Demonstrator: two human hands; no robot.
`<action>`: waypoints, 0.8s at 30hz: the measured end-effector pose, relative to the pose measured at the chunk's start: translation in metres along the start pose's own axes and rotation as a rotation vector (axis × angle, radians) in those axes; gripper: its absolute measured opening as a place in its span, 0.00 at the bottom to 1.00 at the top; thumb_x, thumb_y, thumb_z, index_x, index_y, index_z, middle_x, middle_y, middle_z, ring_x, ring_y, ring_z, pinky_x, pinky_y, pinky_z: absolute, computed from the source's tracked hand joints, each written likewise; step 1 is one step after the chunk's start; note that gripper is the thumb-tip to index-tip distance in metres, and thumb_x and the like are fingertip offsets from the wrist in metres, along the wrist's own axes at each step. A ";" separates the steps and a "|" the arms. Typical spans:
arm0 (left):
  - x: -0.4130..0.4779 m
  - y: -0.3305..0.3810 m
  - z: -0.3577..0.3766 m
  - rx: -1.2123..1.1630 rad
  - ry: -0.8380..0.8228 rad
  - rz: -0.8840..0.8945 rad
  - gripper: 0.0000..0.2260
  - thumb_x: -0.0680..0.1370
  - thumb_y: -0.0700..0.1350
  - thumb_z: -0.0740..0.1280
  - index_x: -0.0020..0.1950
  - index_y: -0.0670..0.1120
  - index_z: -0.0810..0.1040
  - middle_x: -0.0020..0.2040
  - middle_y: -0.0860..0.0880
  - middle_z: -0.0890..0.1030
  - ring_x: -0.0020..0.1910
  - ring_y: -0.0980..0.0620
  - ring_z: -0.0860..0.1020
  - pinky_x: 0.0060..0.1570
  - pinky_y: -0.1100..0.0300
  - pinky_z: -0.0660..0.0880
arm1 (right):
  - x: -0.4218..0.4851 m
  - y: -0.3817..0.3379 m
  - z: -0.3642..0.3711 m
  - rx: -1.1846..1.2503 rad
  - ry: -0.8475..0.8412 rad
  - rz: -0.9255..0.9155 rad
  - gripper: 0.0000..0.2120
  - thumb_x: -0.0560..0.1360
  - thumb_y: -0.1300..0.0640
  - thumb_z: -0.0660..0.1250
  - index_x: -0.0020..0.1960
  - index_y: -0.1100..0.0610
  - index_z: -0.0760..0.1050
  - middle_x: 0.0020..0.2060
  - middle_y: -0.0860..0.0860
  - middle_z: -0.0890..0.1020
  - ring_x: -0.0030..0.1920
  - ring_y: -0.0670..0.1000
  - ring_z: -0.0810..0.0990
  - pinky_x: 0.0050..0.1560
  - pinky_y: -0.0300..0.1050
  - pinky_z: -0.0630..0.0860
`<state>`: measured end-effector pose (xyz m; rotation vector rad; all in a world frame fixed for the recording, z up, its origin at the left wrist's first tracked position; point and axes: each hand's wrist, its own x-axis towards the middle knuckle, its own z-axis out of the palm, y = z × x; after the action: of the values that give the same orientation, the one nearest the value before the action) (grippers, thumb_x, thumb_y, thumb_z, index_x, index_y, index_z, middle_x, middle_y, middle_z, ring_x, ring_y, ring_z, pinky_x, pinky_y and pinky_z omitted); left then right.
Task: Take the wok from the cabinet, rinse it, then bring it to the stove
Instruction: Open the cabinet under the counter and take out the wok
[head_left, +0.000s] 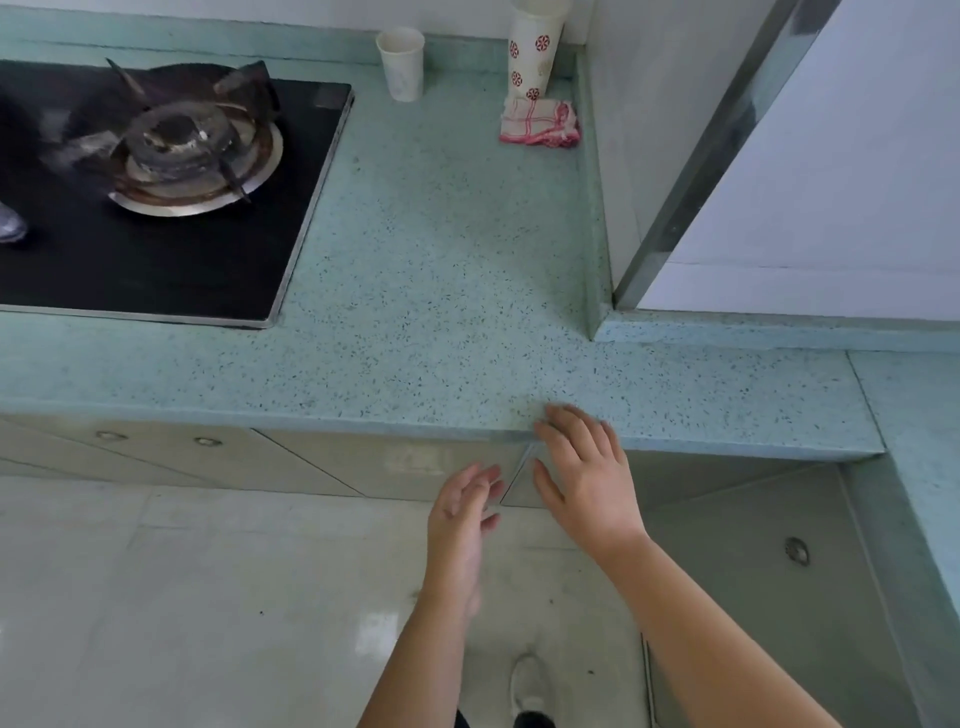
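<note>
The wok does not appear anywhere in view; its location cannot be determined. The cabinet doors below the front edge of the counter are seen at a steep angle, and the seam between two doors is partly covered by the hands. Both hands are motion-blurred.

The right hand is spread flat, fingers open and empty, with the fingertips overlapping the counter's front edge above that seam; actual contact cannot be confirmed. The left hand is just beside it, lower, in front of the cabinet face, fingers loosely extended and holding nothing.

The gas stove is set into the counter toward the left edge, cut off by the frame; its burner carries no vessel. A paper cup stands near the back edge. A tall patterned cup, top cropped, stands in the back right corner, with a folded red-and-white cloth just before it. A white shoe shows on the floor.
</note>
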<state>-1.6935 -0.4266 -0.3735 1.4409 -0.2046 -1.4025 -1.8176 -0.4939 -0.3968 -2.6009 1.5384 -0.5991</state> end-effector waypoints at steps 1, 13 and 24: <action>0.004 -0.006 0.004 -0.066 -0.003 -0.026 0.11 0.79 0.40 0.61 0.60 0.47 0.74 0.55 0.49 0.81 0.55 0.52 0.78 0.54 0.56 0.72 | 0.000 0.005 0.004 0.025 0.031 -0.026 0.15 0.72 0.54 0.60 0.57 0.56 0.71 0.57 0.55 0.80 0.61 0.54 0.70 0.62 0.53 0.66; 0.046 -0.035 0.032 -0.525 -0.121 -0.066 0.11 0.77 0.39 0.61 0.56 0.51 0.74 0.49 0.51 0.82 0.52 0.53 0.79 0.59 0.54 0.69 | 0.011 0.033 0.022 0.197 0.202 -0.061 0.10 0.74 0.56 0.62 0.54 0.48 0.74 0.52 0.48 0.82 0.52 0.48 0.72 0.52 0.42 0.65; 0.054 -0.041 0.051 -0.680 -0.151 0.039 0.21 0.69 0.36 0.66 0.60 0.48 0.67 0.45 0.47 0.80 0.42 0.53 0.81 0.42 0.59 0.79 | 0.013 0.035 0.026 0.184 0.249 -0.090 0.09 0.73 0.54 0.64 0.53 0.47 0.74 0.50 0.47 0.83 0.50 0.48 0.73 0.48 0.42 0.66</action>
<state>-1.7400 -0.4763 -0.4241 0.7678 0.1428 -1.3688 -1.8321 -0.5263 -0.4259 -2.5435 1.3538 -1.0546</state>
